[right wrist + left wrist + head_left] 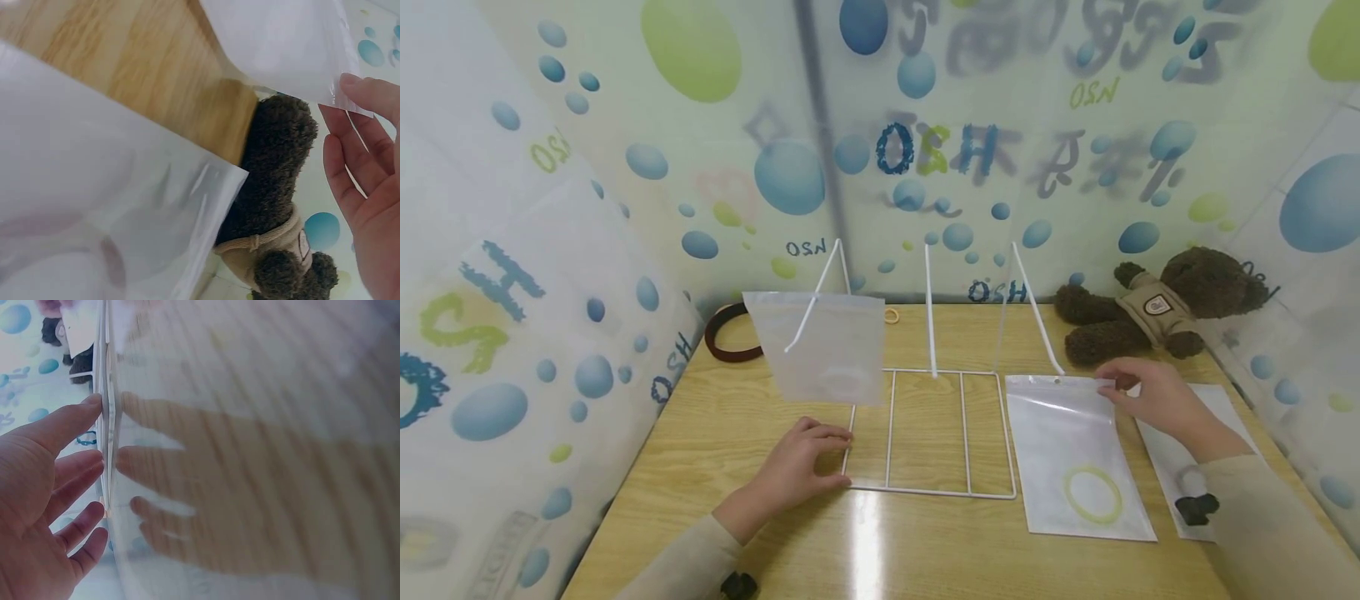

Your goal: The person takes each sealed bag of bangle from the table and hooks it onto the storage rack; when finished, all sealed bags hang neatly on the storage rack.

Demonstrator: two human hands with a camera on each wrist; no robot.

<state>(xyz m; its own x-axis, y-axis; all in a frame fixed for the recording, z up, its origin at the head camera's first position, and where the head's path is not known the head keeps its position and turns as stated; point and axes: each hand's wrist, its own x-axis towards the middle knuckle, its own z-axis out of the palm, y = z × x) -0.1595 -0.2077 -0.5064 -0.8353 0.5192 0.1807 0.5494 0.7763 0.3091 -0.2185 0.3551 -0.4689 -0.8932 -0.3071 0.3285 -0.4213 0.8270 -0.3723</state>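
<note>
A white wire rack (967,433) with three slanting prongs stands on the table. My left hand (797,467) rests with its fingertips and thumb against the front left corner of the rack's base; in the left wrist view those fingers look fairly straight. My right hand (1150,400) pinches the top right corner of a clear zip bag (1045,450). A pale yellow ring (1092,495) shows in that bag. The bag's punched hole is close to the tip of the right prong (1037,312); whether they touch I cannot tell. Another zip bag (850,342) hangs on the left prong.
Beneath my right forearm lies another zip bag (1172,467). A brown teddy bear (1157,304) lies at the back right of the table (700,450). Behind the hanging bag are a dark brown ring (722,350) and a small tan ring (891,316). Patterned curtains surround the table.
</note>
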